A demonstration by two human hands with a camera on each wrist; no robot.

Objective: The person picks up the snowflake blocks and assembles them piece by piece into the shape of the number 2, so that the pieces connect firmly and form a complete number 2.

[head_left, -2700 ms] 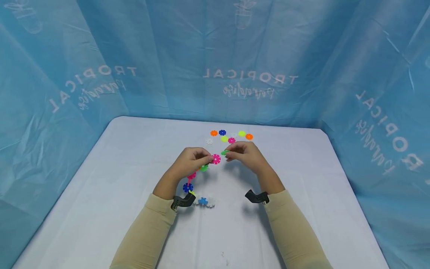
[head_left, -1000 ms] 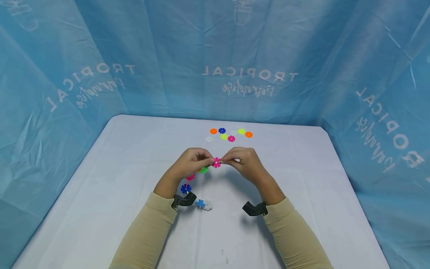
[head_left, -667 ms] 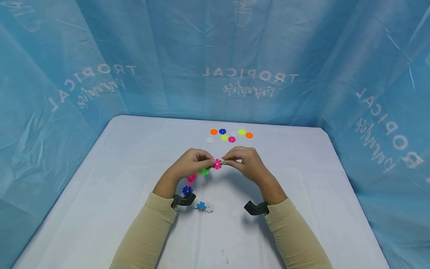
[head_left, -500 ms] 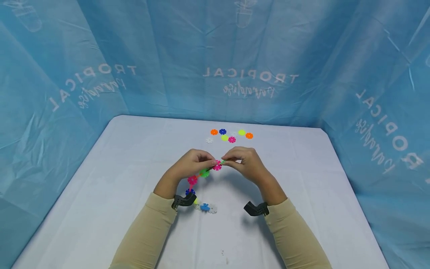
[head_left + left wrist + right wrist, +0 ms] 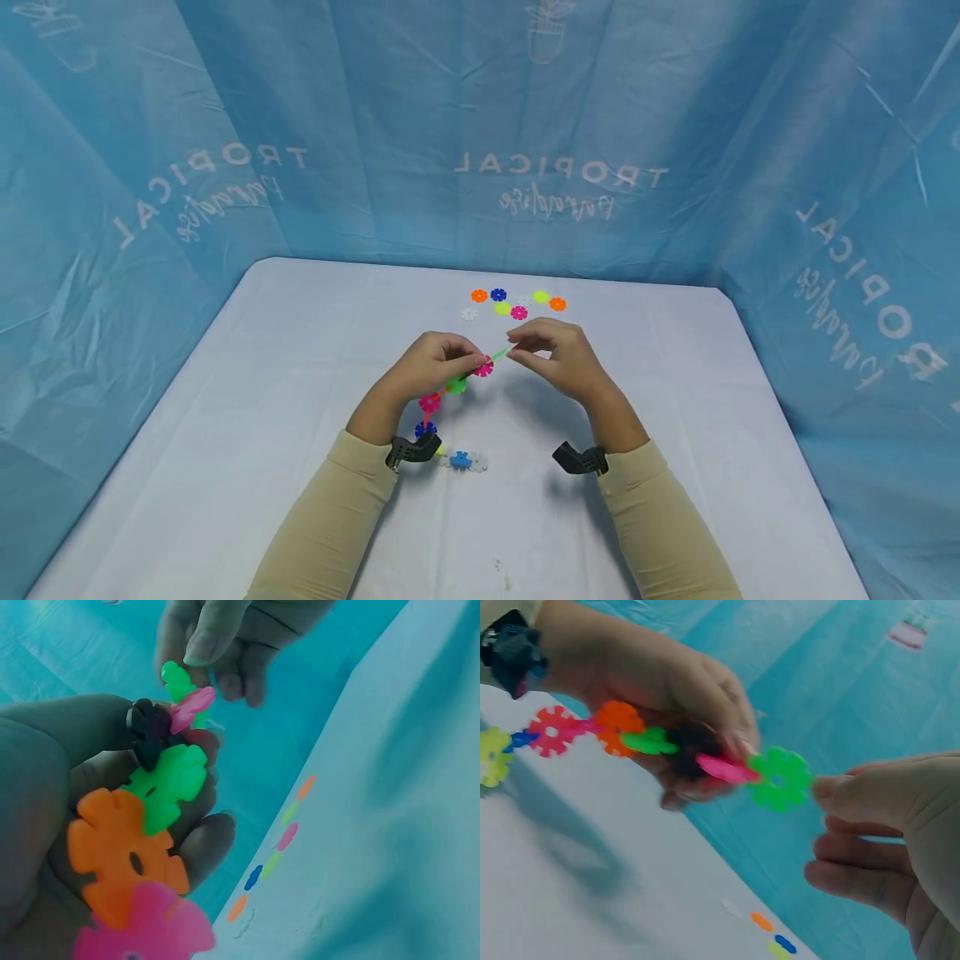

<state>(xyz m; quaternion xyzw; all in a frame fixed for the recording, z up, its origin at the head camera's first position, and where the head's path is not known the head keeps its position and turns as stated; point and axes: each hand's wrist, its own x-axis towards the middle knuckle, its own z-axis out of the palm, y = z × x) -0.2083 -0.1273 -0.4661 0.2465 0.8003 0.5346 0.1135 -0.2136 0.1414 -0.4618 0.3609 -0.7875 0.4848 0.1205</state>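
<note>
My left hand point(image 5: 429, 367) pinches a chain of slotted plastic discs near its far end. In the left wrist view, the black disc point(image 5: 148, 733) is between its thumb and fingers, with a green disc point(image 5: 169, 786) and an orange disc point(image 5: 120, 851) trailing behind. Beyond the grip a pink disc point(image 5: 727, 769) carries another green disc point(image 5: 780, 780) slotted into it, which forms the chain's end. My right hand point(image 5: 561, 357) is beside that end disc, thumb and forefinger parted, the thumb tip close to its edge. The chain hangs down past a blue disc point(image 5: 425, 429) to the tabletop.
Loose discs lie at the back of the white table point(image 5: 315, 333): orange point(image 5: 479, 296), blue point(image 5: 498, 295), pink point(image 5: 519, 312), yellow and white ones. A light-blue disc point(image 5: 461, 460) in the chain's tail rests near the left wrist. Blue printed curtains point(image 5: 480, 225) enclose the table.
The right hand brought the green disc to the pink one and pressed it on. Its fingers have since parted and drawn slightly back, leaving the disc attached. The left hand keeps its grip.
</note>
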